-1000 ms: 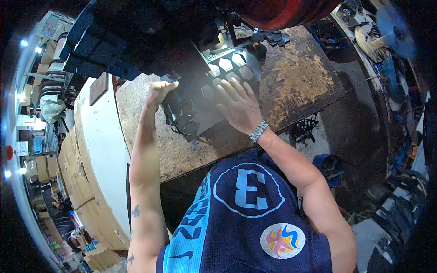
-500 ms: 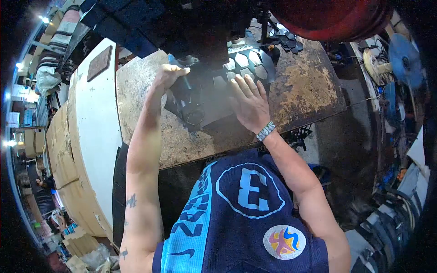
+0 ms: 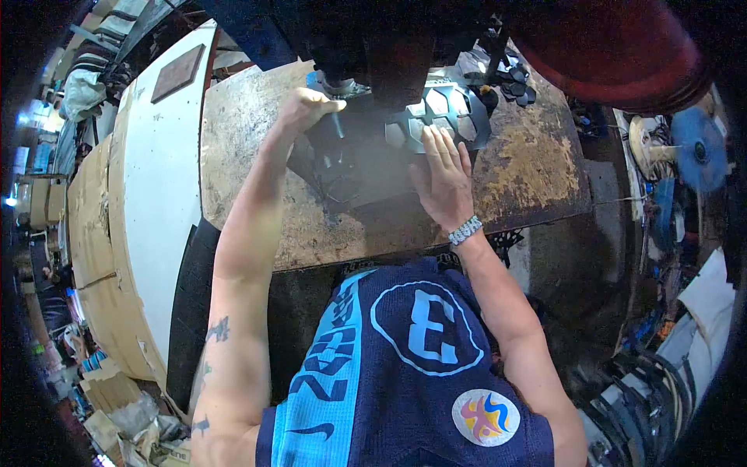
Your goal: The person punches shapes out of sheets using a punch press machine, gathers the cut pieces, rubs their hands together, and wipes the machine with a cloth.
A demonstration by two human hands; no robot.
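1. Head view, handling: the patterned sheet (image 3: 478,124) looks light and thin, probably bendy yet firm enough to lie flat. Its sheen suggests a slightly slippery face, and the narrow strips between its shapes might flex or tear if pulled. The solid border along its right side seems the best place to take hold, with a flat palm supporting it from the near side.
2. Looks: dark grey, glossy under the lamp light, with rows of pale many-sided shapes that look like cut-outs; the brightest lie towards its far side.
3. Place: it lies on the far part of the worn workbench (image 3: 537,167), right of the dark machine (image 3: 397,54) and left of some loose dark pieces (image 3: 515,89).
4. Hands: the right hand (image 3: 447,187) is spread rather than clenched, fingertips at the sheet's near edge. The left hand (image 3: 307,109) is curled, thumb pointing right, beside the machine; whether it grips anything, I cannot tell.
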